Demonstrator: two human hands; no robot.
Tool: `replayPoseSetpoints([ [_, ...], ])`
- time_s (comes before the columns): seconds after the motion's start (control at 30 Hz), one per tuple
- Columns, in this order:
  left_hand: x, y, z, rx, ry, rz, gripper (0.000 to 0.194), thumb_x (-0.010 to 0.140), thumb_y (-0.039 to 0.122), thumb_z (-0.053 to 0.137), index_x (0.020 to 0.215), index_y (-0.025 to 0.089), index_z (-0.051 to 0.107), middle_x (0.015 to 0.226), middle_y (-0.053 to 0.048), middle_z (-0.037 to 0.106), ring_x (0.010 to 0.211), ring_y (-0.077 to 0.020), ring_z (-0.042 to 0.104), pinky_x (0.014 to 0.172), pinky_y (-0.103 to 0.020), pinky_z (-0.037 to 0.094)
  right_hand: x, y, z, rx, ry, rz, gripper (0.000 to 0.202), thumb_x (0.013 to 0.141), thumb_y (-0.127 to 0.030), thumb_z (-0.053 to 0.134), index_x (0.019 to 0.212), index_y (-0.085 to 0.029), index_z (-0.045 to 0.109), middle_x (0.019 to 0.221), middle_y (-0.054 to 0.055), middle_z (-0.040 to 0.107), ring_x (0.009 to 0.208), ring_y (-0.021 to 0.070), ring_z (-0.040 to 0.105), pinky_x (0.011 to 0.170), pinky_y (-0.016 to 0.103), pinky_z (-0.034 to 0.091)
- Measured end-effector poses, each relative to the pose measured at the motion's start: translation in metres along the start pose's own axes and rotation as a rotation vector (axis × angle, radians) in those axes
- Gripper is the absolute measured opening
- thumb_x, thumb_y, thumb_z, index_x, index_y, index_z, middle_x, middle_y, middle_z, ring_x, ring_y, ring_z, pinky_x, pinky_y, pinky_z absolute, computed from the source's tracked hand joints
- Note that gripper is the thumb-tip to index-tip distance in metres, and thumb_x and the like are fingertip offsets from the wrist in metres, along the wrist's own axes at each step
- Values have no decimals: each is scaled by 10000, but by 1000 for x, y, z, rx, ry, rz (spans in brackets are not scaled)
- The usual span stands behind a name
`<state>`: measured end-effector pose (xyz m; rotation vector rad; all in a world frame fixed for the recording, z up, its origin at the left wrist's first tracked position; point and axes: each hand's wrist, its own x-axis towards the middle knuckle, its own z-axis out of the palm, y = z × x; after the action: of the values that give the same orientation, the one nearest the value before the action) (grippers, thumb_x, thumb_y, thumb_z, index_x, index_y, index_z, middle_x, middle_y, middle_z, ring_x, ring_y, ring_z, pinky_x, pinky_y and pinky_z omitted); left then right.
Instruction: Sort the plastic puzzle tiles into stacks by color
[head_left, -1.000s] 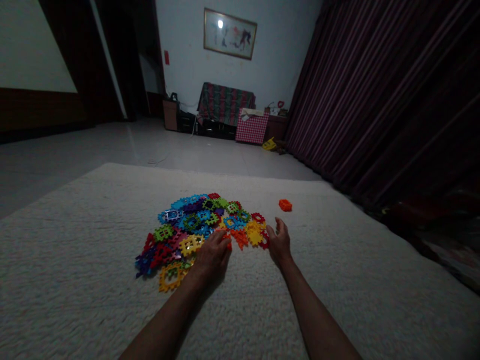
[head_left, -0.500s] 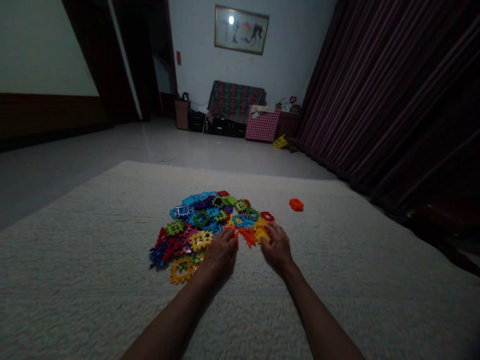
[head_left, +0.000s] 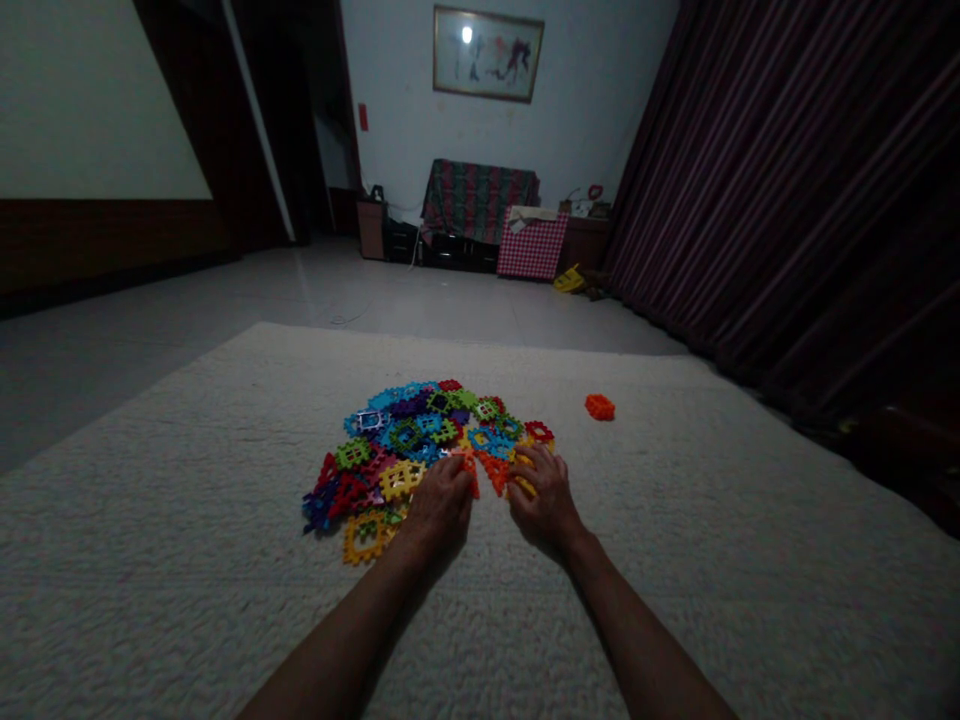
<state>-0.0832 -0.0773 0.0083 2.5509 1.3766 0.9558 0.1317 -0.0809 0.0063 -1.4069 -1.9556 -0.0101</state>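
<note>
toothed pieces [head_left: 420, 452] lie beneath left fingers [head_left: 448, 472] and right fingers [head_left: 543, 465], both curled; whether gripping, i cannot tell

Saw blue, green, purple, red, pink and yellow mixed through the pile of toothed pieces [head_left: 427, 425]. Found bright orange on the near piece [head_left: 471, 470] at the left hand [head_left: 441, 505], yellow on the rounded piece [head_left: 525, 488] under the right hand [head_left: 545, 495], and plain orange on the lone piece [head_left: 600, 407]. Noted off-white for the rug [head_left: 487, 620], purple with paler vertical streaks for the curtain [head_left: 735, 150], red-and-white check for the hanging cloth [head_left: 532, 245], and dark green with dull red bands for the draped cover [head_left: 480, 200].
</note>
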Motion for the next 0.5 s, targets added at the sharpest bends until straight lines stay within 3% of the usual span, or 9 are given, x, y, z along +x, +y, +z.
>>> replayPoseSetpoints([
  [0.1,0,-2,0,-39,26,-30,182,917,139,509,968,206,671,1221,-103,655,1120,-237,610,987,-406,527,1,-8,0,63,-13,-38,170,845,-205,591,931,-243,732,1261,85,682,1291,310,512,1109,564,303],
  [0.27,4,-8,3,23,91,-100,271,932,173,509,1163,188,652,1280,-138,643,1197,-284,576,1032,-487,491,3,-22,0,115,-68,-83,288,850,-189,585,1107,-229,709,1261,102,695,1288,314,528,1119,575,279],
  [0.37,5,-10,5,111,49,-133,353,925,149,500,1257,194,612,1311,-137,632,1295,-316,511,1045,-517,461,4,-38,0,134,-166,-150,359,878,-184,564,1217,-245,668,1309,96,677,1337,309,484,1128,573,263],
  [0.5,4,-9,5,197,-28,-158,398,926,120,477,1301,192,588,1346,-143,617,1371,-351,443,1037,-532,438,3,-54,0,134,-274,-222,317,928,-177,533,1218,-254,637,1331,76,661,1375,296,436,1139,576,222],
])
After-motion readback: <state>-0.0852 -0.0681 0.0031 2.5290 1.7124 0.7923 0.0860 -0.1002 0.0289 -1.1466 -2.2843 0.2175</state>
